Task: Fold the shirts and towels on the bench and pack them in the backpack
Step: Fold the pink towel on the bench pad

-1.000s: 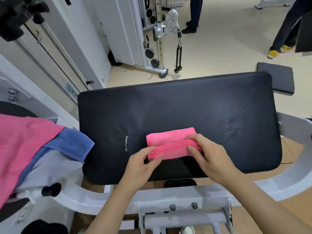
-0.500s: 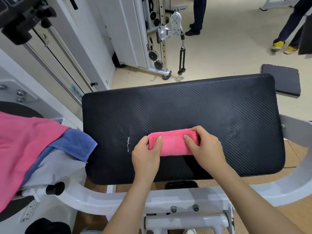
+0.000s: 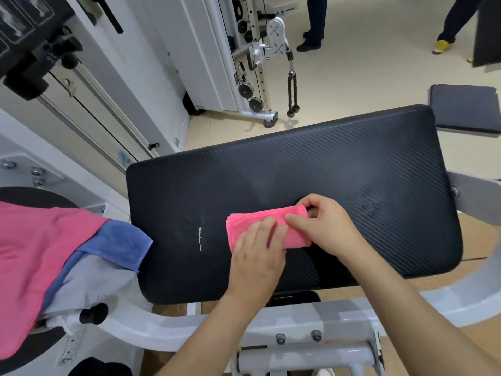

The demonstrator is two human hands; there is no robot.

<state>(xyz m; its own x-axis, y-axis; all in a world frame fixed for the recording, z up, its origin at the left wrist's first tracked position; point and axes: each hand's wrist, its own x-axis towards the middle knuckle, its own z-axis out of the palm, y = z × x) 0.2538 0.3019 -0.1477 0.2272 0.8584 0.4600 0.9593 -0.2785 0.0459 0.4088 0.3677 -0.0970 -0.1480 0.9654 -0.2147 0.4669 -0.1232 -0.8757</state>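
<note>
**Pink towel** (image 3: 271, 213), folded into a small thick packet, flat on the black bench pad (image 3: 298, 164) near its front edge. Pressed from above by the left hand (image 3: 254, 256), fingers straight and laid flat over the near-left half of the packet. Pinched at the opposite end by the right hand (image 3: 325, 226), thumb on top, fingers curled round the far corner of the stacked layers. Between the two hands, a short exposed strip of cloth; just outward of the pinch, bare pad. Well to the left of the pressing hand, off the pad's end: an unfolded heap of a pink shirt (image 3: 35, 253), a blue towel (image 3: 119, 242) and a grey garment (image 3: 92, 283). No backpack identifiable in view.

**Handling, as judged.** Light, soft, limp cloth with no stiffness of its own, hence apt to spring open or slump once released. Probably grippy enough against the ribbed pad not to slide under light pressure. Nothing fragile. Best taken across the whole stack of layers, at the two short ends or with one palm beneath and one above. Never by a single top layer, to avoid peeling the folds apart.

**Step in hand, probably.** Flattening and squaring the last fold before lifting toward the bag. Most of the task apparently left, given the heap alongside.
</note>
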